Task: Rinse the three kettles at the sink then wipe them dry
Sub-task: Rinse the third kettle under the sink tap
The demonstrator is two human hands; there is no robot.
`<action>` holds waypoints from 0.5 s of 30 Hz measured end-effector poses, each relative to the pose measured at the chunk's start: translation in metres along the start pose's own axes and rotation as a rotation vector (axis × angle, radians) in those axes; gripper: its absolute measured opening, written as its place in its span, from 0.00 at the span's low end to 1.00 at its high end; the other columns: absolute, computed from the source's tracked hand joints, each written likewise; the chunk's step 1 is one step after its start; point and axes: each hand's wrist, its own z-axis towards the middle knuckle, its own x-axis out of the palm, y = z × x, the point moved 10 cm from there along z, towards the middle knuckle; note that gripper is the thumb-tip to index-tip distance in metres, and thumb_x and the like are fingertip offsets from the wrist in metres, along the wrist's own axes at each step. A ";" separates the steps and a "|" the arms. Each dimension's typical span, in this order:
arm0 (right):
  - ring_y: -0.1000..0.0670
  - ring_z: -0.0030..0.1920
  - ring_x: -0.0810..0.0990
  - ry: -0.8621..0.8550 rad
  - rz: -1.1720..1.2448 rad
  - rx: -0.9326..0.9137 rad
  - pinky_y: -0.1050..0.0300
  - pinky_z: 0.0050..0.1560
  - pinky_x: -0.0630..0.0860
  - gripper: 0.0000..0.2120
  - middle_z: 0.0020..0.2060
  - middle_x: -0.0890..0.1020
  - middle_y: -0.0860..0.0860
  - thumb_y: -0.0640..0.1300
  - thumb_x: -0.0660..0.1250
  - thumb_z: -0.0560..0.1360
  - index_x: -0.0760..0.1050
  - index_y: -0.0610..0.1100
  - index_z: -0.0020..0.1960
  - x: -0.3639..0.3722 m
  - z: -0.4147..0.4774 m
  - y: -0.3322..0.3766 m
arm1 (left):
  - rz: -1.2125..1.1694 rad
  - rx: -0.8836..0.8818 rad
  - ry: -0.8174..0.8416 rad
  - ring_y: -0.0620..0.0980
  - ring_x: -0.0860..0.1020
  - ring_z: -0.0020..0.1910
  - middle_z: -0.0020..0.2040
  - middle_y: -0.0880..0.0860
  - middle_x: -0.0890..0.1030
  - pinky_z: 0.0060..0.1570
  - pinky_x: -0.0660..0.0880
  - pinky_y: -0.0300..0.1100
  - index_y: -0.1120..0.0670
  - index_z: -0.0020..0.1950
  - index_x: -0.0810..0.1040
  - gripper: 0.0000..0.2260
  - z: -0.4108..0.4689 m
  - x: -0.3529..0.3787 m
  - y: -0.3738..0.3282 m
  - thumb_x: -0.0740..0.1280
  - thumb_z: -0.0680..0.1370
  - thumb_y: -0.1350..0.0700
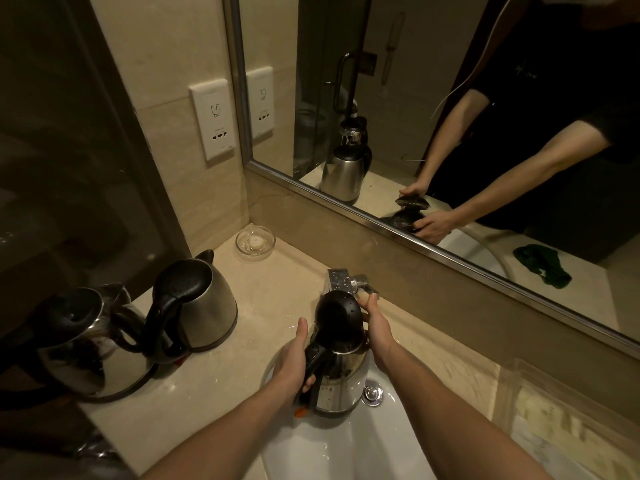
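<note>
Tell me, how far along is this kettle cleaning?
Partway, I'd guess. In hand: the left hand grips the handle of one kettle over the sink, the right hand holds it by its wet lid. The second kettle, on the counter, shows drops on its lid, so may be rinsed; the third kettle beside it I can't judge. Wiping seems left: the green cloth, seen in the mirror, lies untouched.
</note>
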 end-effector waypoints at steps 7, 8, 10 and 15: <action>0.42 0.65 0.70 0.006 -0.008 -0.009 0.46 0.62 0.66 0.29 0.68 0.72 0.42 0.63 0.43 0.81 0.70 0.50 0.71 0.002 -0.001 -0.001 | 0.010 0.016 0.012 0.49 0.68 0.19 0.24 0.54 0.72 0.21 0.65 0.38 0.58 0.47 0.79 0.36 0.001 0.000 0.000 0.49 0.77 0.27; 0.44 0.61 0.71 0.009 -0.002 -0.016 0.47 0.60 0.66 0.29 0.67 0.72 0.42 0.63 0.43 0.81 0.70 0.50 0.70 0.002 -0.002 0.000 | 0.012 0.014 0.009 0.49 0.68 0.19 0.24 0.54 0.72 0.22 0.65 0.38 0.58 0.47 0.79 0.36 0.001 0.000 0.000 0.49 0.77 0.27; 0.45 0.59 0.71 0.014 -0.003 -0.021 0.48 0.59 0.66 0.29 0.67 0.72 0.42 0.62 0.43 0.82 0.70 0.50 0.70 0.002 -0.003 0.001 | 0.018 0.011 0.005 0.49 0.68 0.19 0.24 0.54 0.72 0.22 0.65 0.38 0.58 0.45 0.79 0.36 0.001 0.000 0.001 0.49 0.77 0.26; 0.39 0.70 0.66 0.002 -0.023 -0.017 0.44 0.64 0.65 0.29 0.70 0.70 0.41 0.62 0.43 0.81 0.70 0.50 0.71 0.002 -0.004 0.003 | 0.022 0.023 0.003 0.49 0.68 0.19 0.24 0.54 0.72 0.22 0.65 0.38 0.58 0.46 0.79 0.37 0.001 0.000 -0.001 0.49 0.77 0.26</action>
